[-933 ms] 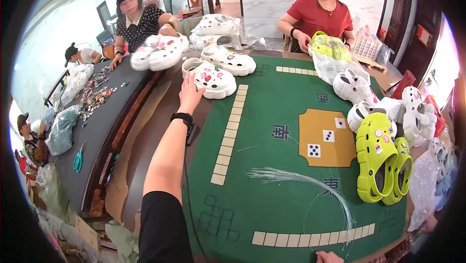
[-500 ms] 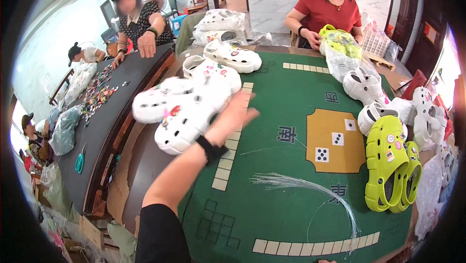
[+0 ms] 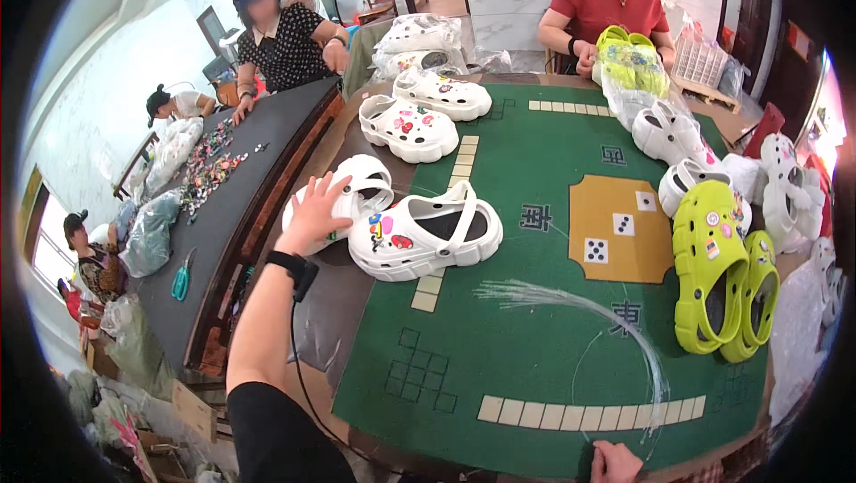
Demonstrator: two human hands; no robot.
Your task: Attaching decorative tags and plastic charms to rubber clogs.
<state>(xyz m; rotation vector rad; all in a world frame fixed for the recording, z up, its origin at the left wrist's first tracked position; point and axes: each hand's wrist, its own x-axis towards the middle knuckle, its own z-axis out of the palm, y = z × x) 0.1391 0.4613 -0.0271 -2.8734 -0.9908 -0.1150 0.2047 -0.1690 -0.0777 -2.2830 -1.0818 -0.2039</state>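
Left hand (image 3: 316,208) is lying open, fingers spread, palm down on the back of a white clog (image 3: 343,198); it is resting on the shoe, not closing around it. A second white clog (image 3: 426,231), carrying small coloured charms near its toe, is sitting just right of the first one, touching it, on the near-left corner of the green table mat (image 3: 535,340). Right hand (image 3: 615,463) is only partly showing at the lower edge, below the mat; cannot tell whether it is grasping anything, possibly the end of the bundle of clear thin strands (image 3: 580,305) that is fanning across the mat.

Further up the mat from the pair, two more white decorated clogs (image 3: 419,117) are lying side by side. At the mat's right edge a lime-green pair (image 3: 718,282) is standing stacked together, with more white shoes behind it.

Progress, as a judgement: the pair is pulled close to the worker and one shoe already bears charms; the shoe under the hand is looking plain from here, so fitting is likely left.
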